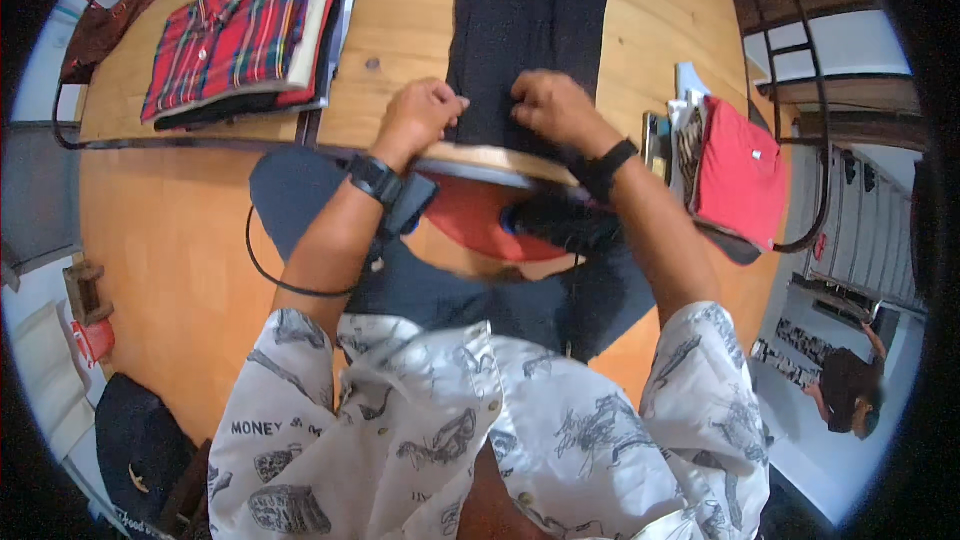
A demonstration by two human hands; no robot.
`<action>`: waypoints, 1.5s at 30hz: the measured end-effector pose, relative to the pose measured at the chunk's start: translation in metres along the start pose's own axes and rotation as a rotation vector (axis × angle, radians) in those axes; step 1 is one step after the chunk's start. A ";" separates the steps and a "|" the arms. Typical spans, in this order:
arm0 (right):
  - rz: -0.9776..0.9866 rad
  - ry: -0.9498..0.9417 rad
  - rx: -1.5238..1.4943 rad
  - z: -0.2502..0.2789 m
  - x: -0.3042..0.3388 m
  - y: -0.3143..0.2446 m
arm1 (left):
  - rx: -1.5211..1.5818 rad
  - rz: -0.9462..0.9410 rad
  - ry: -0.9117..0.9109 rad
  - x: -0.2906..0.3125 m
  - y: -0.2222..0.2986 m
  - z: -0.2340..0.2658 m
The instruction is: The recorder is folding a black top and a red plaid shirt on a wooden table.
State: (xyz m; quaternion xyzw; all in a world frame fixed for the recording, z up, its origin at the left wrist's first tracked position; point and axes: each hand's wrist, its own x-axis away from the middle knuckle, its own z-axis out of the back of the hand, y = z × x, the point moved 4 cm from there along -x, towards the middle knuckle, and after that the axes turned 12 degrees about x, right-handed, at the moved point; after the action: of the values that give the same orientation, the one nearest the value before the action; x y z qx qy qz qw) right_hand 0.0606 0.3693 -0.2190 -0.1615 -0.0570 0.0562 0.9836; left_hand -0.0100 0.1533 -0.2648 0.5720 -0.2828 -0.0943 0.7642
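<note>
A: Two hands work on one dark garment (525, 30). It lies flat on the wooden table (400, 30), and it runs from the near edge of the table away from the person.

B: How are the fingers?

A: The left hand (420, 115) has its fingers curled, and they pinch the near hem of the dark garment at its left part. The right hand (555, 105) does the same at the right part of the hem, fingers bent and closed on the cloth. The two hands are close to each other, with only a small gap between the fingertips.

B: What is beside them?

A: To the left of the left fingers, well apart, is a folded red plaid shirt (235, 30) on top of a small pile. To the right of the right fingers is a folded red shirt (740, 170) on another pile, at the edge of the table. Each wrist carries a black band.

B: And below the fingers?

A: Under the edge of the table I see something red and something dark, but it is blurred, so I cannot tell what it is. The person wears a white printed shirt (480, 420).
</note>
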 end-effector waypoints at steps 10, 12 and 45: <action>-0.034 -0.019 -0.045 -0.013 0.003 -0.015 | -0.163 -0.103 0.146 -0.023 0.020 -0.015; -0.019 -0.001 -0.053 -0.012 0.004 -0.015 | -0.134 -0.149 0.198 -0.015 0.022 -0.014; 0.072 0.194 0.481 0.002 0.106 -0.015 | -1.009 -0.741 -0.270 0.060 0.052 -0.026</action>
State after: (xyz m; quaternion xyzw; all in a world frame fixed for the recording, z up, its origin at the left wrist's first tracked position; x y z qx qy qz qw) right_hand 0.1660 0.3690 -0.2019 0.0702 0.0582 0.0876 0.9920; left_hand 0.0439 0.1637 -0.2016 0.1849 -0.0808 -0.5451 0.8137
